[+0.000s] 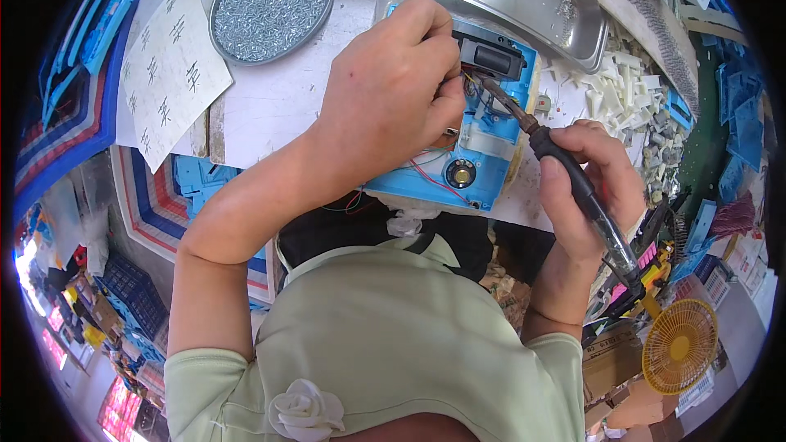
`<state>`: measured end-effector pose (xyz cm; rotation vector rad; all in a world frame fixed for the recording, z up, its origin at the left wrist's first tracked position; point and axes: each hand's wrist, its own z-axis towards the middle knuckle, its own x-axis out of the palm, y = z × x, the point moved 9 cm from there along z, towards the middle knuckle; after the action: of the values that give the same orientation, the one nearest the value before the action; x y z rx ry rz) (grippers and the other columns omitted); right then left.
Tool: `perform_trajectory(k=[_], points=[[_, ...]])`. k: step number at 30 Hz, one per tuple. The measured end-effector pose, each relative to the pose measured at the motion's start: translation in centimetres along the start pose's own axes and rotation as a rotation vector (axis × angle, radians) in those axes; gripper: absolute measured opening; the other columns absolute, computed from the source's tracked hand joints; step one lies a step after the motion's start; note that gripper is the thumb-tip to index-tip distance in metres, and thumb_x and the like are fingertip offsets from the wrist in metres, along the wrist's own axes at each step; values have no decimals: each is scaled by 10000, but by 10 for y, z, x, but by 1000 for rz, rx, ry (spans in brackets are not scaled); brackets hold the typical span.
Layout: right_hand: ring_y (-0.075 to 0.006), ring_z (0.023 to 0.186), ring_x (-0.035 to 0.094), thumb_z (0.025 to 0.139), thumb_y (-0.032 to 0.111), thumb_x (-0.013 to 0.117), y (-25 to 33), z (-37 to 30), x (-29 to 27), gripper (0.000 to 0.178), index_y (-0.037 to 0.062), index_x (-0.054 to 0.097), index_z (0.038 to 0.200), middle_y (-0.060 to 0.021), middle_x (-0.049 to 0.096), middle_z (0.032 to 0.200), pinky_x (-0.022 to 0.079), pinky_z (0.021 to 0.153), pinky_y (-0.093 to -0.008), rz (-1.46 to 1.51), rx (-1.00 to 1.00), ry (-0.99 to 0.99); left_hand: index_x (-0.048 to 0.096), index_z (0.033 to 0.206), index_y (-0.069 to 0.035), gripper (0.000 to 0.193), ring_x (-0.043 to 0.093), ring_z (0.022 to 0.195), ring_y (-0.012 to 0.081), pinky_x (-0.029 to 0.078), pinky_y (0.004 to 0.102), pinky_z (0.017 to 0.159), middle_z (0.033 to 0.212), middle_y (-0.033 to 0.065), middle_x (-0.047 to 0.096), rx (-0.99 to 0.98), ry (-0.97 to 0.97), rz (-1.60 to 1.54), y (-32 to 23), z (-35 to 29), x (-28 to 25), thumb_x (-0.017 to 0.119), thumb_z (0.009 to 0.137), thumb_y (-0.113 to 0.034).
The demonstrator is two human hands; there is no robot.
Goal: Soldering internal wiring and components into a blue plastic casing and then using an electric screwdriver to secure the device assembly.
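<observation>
In my right hand (604,184) is a soldering iron (586,196) with a black handle, gripped like a pen. Its tip points up and left into a blue plastic housing (483,184), close to thin wires by a black rectangular part (495,59). My left hand (393,94) is over the housing's left side, fingers curled together in a pinch near those wires; whatever they hold is hidden. A small round speaker (460,173) with red wires sits in the near part of the housing.
Beyond my left hand, a round tray (326,12) holds many small screws. A divided metal tray (524,8) stands at the back. White plastic pieces (614,86) are piled at right. Handwritten paper (172,74) lies at left; a yellow fan (679,348) is at lower right.
</observation>
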<state>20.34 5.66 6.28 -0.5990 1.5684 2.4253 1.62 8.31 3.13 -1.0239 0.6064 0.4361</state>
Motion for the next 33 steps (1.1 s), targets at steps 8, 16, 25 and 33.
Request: perform_trajectory(k=[8,16,25,33], points=[[-139,636,568,768,12,788,-6,-2,1,249,-18,695,997,-88,673,782,431,581,-246,34,27,-17,621,797,-7,129,600,703,203,509,317,579,944,85,539,-20,2,-17,2,0,2,744,765,-27],[-140,644,574,769,3,788,-7,-2,2,252,-21,694,1002,-91,684,805,439,585,-246,46,16,-11,616,785,-8,123,604,716,214,509,322,584,936,84,545,-22,-9,1,2,0,3,735,757,-23],[-138,653,576,764,-8,783,-9,-2,2,259,-17,696,1008,-89,681,806,447,605,-247,45,45,-3,621,780,-13,124,613,722,233,518,336,591,940,87,565,-7,-32,24,1,0,3,740,753,-34],[-165,690,574,769,-27,761,-4,-10,-16,283,-66,671,1035,-114,646,777,433,637,-263,86,20,-30,617,775,-10,122,611,697,218,518,318,584,940,83,567,-20,-30,20,1,0,3,737,766,-27]])
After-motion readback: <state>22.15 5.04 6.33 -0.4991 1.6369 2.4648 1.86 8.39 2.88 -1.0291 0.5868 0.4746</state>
